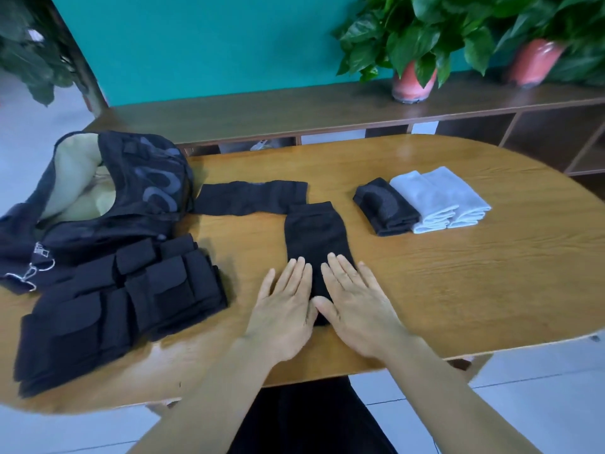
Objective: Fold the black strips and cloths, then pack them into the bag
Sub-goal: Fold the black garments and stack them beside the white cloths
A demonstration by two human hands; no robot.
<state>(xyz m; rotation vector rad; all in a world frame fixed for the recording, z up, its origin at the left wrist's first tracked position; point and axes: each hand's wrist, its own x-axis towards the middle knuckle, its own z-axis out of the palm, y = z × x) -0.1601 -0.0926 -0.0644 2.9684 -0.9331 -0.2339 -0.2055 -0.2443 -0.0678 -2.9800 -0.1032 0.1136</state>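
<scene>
A black strip (pixel 314 234) lies flat on the wooden table (pixel 458 273), running away from me. My left hand (pixel 284 306) and my right hand (pixel 357 306) press flat on its near end, fingers straight. A second black strip (pixel 252 198) lies crosswise behind it. The black bag (pixel 131 188) stands open at the far left, showing a pale lining. A pile of folded black strips (pixel 121 303) sits in front of the bag. On the right lie a folded black cloth (pixel 386 206) and two folded white cloths (pixel 442 198).
A low wooden shelf (pixel 294 116) runs behind the table, with two potted plants (pixel 415 54) on it against a teal wall. The table's curved near edge is just below my wrists. Bare tabletop lies to the right of my hands.
</scene>
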